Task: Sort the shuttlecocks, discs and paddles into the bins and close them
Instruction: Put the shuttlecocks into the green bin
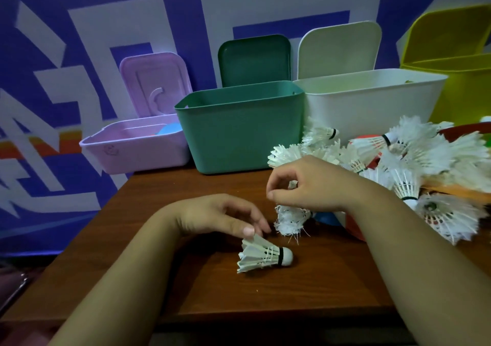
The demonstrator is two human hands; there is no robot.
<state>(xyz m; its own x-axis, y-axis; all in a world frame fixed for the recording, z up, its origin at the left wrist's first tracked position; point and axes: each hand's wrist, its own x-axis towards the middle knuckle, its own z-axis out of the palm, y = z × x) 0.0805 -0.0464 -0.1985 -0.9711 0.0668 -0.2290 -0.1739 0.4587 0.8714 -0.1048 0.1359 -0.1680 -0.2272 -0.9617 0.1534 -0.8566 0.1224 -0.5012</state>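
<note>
Left hand (pixel 225 215) low, fingers relaxed (palm down); right hand (pixel 305 183) curled, gripping a frayed shuttlecock (pixel 291 219)

Indoor activity room (kind unclear): bold blue-white graphic wall (pixel 79 53), wooden table (pixel 186 279).

- Our left hand (pixel 223 215) touches a shuttlecock (pixel 263 256) lying on the table (pixel 186 279).
- Our right hand (pixel 310 183) grips a frayed shuttlecock (pixel 291 220).
- Behind: pink bin (pixel 138 154), green bin (pixel 239 138), white bin (pixel 372 106), yellow bin (pixel 457 90), lids up.

blue wall (pixel 186 8) with white shapes, brown wooden table (pixel 164 279), dim light
</note>
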